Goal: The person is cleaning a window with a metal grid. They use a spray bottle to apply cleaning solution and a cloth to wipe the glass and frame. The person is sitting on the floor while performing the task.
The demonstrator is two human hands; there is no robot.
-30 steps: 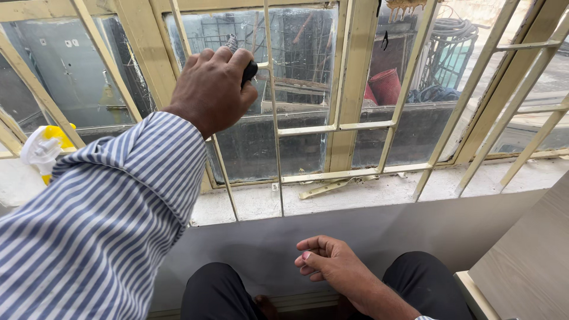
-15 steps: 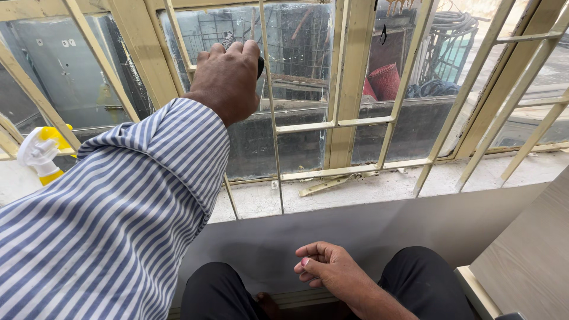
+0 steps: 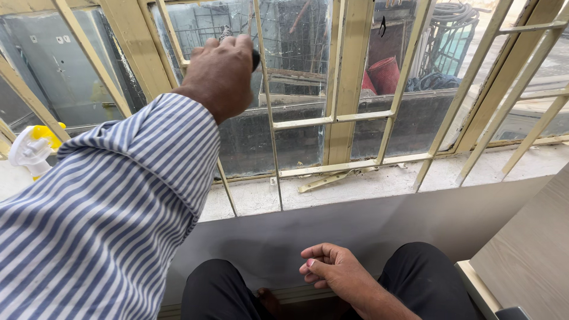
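My left hand (image 3: 220, 72) reaches through the cream metal grille (image 3: 268, 118) and is shut on a small tool with a black handle (image 3: 255, 58). The tool's grey tip (image 3: 226, 32) shows above my knuckles, pressed against the dirty window pane (image 3: 296, 53). A blue and white striped sleeve (image 3: 112, 201) covers that arm. My right hand (image 3: 333, 271) rests low between my knees on dark trousers (image 3: 415, 272). Its fingers are loosely curled and hold nothing.
A yellow spray bottle with a white trigger (image 3: 28, 151) stands on the sill at the far left. A loose metal window stay (image 3: 327, 178) lies on the stone sill (image 3: 367, 192). A pale wooden panel (image 3: 527, 261) stands at the right. A red bucket (image 3: 385, 74) is outside.
My left hand has shifted up and slightly left along the pane with the tool in it. My right hand has stayed in my lap.
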